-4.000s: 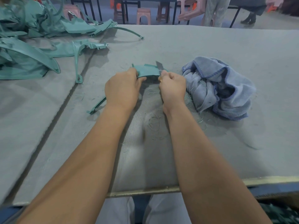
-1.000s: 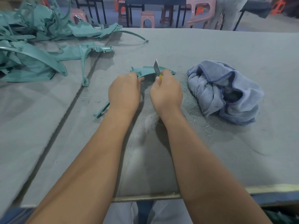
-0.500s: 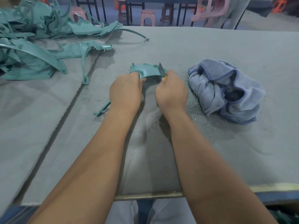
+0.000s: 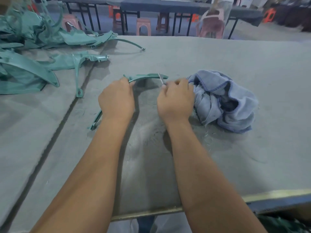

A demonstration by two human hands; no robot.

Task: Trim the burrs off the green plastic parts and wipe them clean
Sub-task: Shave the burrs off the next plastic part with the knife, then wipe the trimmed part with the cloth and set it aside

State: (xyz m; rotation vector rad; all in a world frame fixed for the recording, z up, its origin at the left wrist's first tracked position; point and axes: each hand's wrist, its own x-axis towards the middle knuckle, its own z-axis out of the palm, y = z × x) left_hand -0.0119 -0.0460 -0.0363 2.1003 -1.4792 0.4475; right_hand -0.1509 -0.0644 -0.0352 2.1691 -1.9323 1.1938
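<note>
A curved green plastic part arches over the grey felt table, its lower end showing below my left wrist. My left hand grips the part near its left bend. My right hand holds a small knife, and its thin blade stands against the part's right stretch. The handle is hidden in my fist. A crumpled blue-grey cloth lies just right of my right hand, touching it.
A heap of green plastic parts fills the table's far left, with one long thin strip arcing out from it. Fine green shavings litter the felt near the cloth. Stools and tables stand beyond the far edge.
My right hand has drawn the blade rightward along the part towards its right end. The part now shows more edge-on, and my left hand keeps its grip.
</note>
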